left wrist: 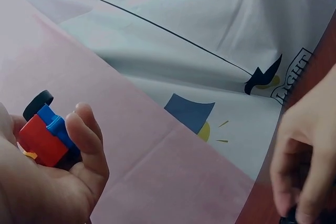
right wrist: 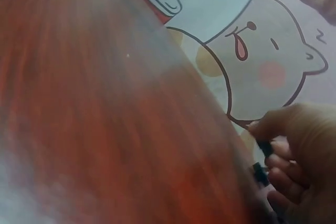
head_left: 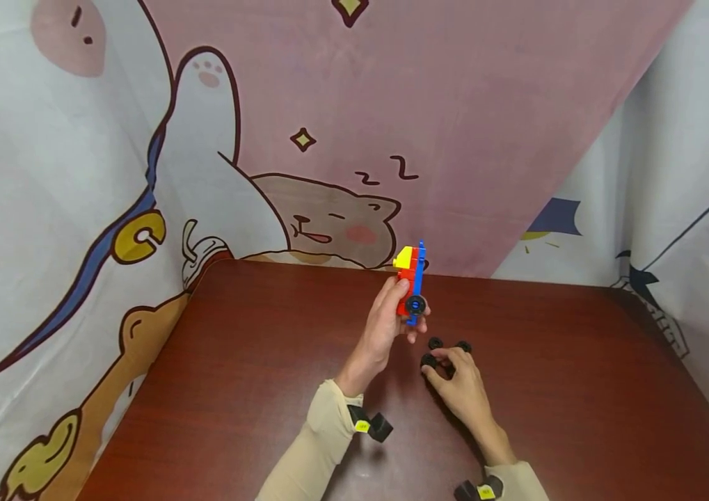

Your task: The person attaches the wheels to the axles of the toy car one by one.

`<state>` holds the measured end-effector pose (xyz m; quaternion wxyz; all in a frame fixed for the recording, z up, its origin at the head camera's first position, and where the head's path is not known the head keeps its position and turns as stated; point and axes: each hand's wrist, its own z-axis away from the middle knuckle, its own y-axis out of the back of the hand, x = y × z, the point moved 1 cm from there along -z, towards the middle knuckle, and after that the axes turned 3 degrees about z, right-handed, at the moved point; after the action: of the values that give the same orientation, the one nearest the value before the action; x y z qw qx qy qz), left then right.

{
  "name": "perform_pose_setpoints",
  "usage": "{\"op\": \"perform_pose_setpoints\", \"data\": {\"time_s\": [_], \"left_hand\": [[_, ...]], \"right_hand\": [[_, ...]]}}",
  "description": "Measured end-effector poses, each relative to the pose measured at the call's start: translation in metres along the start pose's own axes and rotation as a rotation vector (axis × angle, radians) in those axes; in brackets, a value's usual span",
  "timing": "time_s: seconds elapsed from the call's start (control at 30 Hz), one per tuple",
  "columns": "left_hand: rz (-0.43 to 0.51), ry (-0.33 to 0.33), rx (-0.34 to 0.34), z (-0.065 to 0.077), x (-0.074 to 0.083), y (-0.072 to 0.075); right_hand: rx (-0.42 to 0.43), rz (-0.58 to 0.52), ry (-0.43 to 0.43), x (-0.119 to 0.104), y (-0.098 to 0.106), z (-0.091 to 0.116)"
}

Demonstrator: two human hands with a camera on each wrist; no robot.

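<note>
My left hand grips a small toy vehicle of red, blue and yellow bricks, raised over the far part of the table. One black wheel is fitted on its side facing me. In the left wrist view, the red and blue end of the vehicle lies between palm and fingers. Lower and to the right, my right hand pinches a loose black wheel between thumb and fingers, close over the tabletop. Its fingers partly hide the dark parts beneath them.
More black wheels lie just past the right fingers, one to the left and one to the right. The brown wooden table meets a cartoon-printed cloth at its back and sides.
</note>
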<state>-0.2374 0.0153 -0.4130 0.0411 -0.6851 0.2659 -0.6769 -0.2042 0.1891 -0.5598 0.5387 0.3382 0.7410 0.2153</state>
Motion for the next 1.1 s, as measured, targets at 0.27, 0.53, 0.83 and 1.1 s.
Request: {"op": "perform_pose_setpoints", "data": {"time_s": [0.27, 0.53, 0.83, 1.1], "left_hand": [[-0.01, -0.016, 0.011, -0.001, -0.001, 0.0], [0.023, -0.035, 0.032, -0.002, -0.002, 0.001], [0.013, -0.033, 0.088, -0.001, -0.002, 0.004], [-0.072, 0.004, 0.024, 0.001, -0.002, 0.004]], "right_hand": [[0.051, -0.118, 0.045, -0.022, 0.018, -0.018], [0.083, -0.254, 0.065, -0.047, 0.039, -0.051], [0.186, -0.396, 0.149, -0.101, 0.068, -0.066], [0.299, -0.421, 0.258, -0.132, 0.088, -0.071]]}}
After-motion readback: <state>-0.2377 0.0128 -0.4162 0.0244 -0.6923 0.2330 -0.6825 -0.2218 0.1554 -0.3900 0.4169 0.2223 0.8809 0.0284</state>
